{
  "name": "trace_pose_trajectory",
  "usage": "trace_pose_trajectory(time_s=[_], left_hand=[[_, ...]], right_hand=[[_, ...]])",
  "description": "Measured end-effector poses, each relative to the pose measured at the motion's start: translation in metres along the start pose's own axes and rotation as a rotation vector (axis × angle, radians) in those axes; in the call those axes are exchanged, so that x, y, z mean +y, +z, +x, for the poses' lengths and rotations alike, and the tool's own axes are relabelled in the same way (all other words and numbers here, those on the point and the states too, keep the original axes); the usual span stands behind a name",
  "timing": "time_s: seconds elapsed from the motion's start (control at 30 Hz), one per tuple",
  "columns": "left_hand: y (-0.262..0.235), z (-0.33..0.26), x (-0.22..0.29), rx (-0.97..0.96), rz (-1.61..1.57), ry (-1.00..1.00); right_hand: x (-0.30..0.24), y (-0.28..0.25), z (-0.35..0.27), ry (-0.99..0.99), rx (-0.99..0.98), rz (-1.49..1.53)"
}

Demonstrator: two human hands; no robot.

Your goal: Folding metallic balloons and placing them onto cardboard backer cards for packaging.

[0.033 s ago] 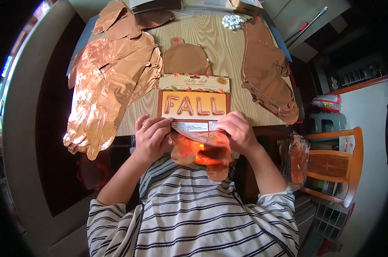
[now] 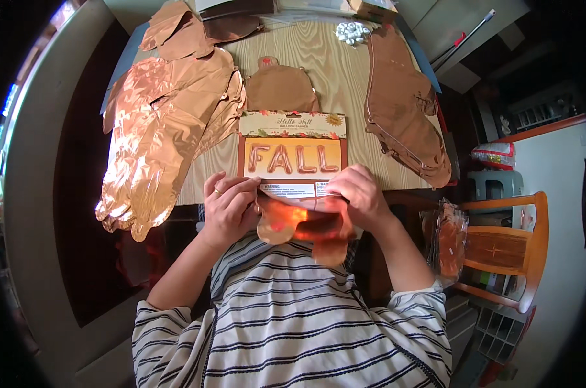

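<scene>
Between my two hands hangs a copper foil balloon (image 2: 299, 223), uninflated, its lower lobes shiny and blurred over my lap. My left hand (image 2: 231, 205) is closed with its fingertips pinching the foil's upper left edge. Closed on the opposite edge is my right hand (image 2: 363, 199). Just behind the foil lies a balloon banner package card (image 2: 293, 155) with a picture of copper letter balloons. My fingers overlap its lower corners; whether they grip the card too is hidden. Beyond it, another flat copper balloon (image 2: 280, 89) rests on the wooden table (image 2: 341, 77).
Crinkled copper foil balloons (image 2: 157, 129) spread over the table's left side, with more folded foil (image 2: 183, 35) behind. Another flat stack (image 2: 399, 90) lies at right, near a cluster of small silvery pieces (image 2: 352, 33). A wooden chair (image 2: 506, 252) stands at right, with a clear bag (image 2: 449, 242) beside it.
The hanging end of the foil balloon has risen slightly. My right hand has shifted up a little; my left hand stays in place.
</scene>
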State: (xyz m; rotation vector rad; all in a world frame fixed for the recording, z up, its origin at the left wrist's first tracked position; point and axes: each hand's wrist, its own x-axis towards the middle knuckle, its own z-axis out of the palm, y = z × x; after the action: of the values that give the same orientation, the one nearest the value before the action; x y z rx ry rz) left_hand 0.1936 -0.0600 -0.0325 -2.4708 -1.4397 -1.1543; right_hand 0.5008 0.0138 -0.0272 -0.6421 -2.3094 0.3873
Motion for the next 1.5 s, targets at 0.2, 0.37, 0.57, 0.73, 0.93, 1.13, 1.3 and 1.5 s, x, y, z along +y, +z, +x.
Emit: trace_pose_trajectory(time_s=[0.2, 0.37, 0.57, 0.73, 0.93, 1.13, 1.3, 1.5], left_hand=[[0.003, -0.004, 0.0, 0.027, -0.039, -0.057], [-0.005, -0.002, 0.005, -0.027, -0.066, -0.034], [0.004, -0.009, 0.0, -0.048, 0.068, 0.048], [0.007, -0.009, 0.006, -0.051, 0.068, 0.058], [0.009, -0.007, 0.013, -0.049, 0.102, 0.07], [0.009, -0.011, 0.006, -0.028, 0.0, 0.113], [0.004, -0.006, 0.001, -0.042, -0.081, 0.164], [0.007, -0.004, -0.002, 0.013, -0.127, 0.156]], right_hand=[[-0.001, -0.009, 0.018, 0.175, -0.07, 0.113], [-0.002, -0.003, -0.002, -0.05, -0.062, -0.127], [-0.015, 0.007, -0.017, -0.216, 0.011, -0.341], [-0.02, 0.005, -0.02, -0.176, 0.072, -0.414], [-0.011, 0.007, -0.028, -0.118, 0.106, -0.409], [-0.011, 0.005, -0.022, -0.097, 0.066, -0.375], [-0.015, 0.006, -0.023, -0.063, 0.045, -0.377], [-0.014, 0.011, -0.016, 0.035, 0.136, -0.199]])
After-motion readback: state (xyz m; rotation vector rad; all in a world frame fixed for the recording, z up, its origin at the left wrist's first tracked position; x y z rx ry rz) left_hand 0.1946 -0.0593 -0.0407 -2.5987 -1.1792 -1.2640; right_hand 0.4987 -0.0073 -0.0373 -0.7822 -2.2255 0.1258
